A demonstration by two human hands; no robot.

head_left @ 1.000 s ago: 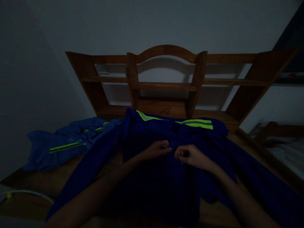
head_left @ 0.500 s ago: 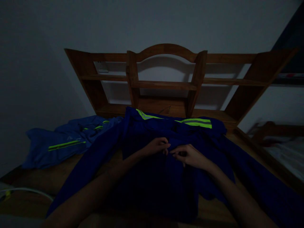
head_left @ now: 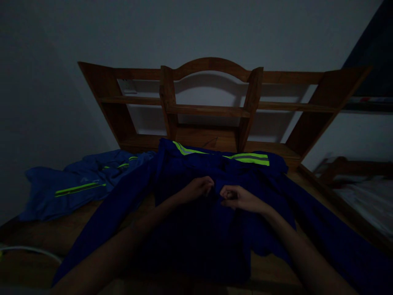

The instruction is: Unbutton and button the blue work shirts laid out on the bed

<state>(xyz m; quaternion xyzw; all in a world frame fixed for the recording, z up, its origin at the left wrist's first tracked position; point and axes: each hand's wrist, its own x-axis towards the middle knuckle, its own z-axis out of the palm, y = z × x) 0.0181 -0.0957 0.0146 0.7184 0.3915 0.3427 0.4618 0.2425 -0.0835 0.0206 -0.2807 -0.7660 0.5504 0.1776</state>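
A dark blue jacket (head_left: 190,229) with yellow-green reflective strips is spread on the wooden desk, its sleeves stretched out to both sides. Over its upper middle, my left hand (head_left: 201,187) is closed with the fingers curled at the front of the cloth. Just right of it, my right hand (head_left: 239,198) has thumb and fingers bent together, also closed at the jacket's front. A small gap separates the two hands. Dim light and the curled fingers hide whether cloth is pinched in either one.
A lighter blue garment (head_left: 76,184) with yellow-green trim lies crumpled at the left. Behind the jacket stands a wooden shelf unit (head_left: 211,110) against the wall. A white cable (head_left: 33,248) curves at the lower left. Pale bedding (head_left: 368,200) shows at the far right.
My fingers have curled in further, and the right hand's raised fingers have drawn back slightly from the left hand. The whole view has shifted a little.
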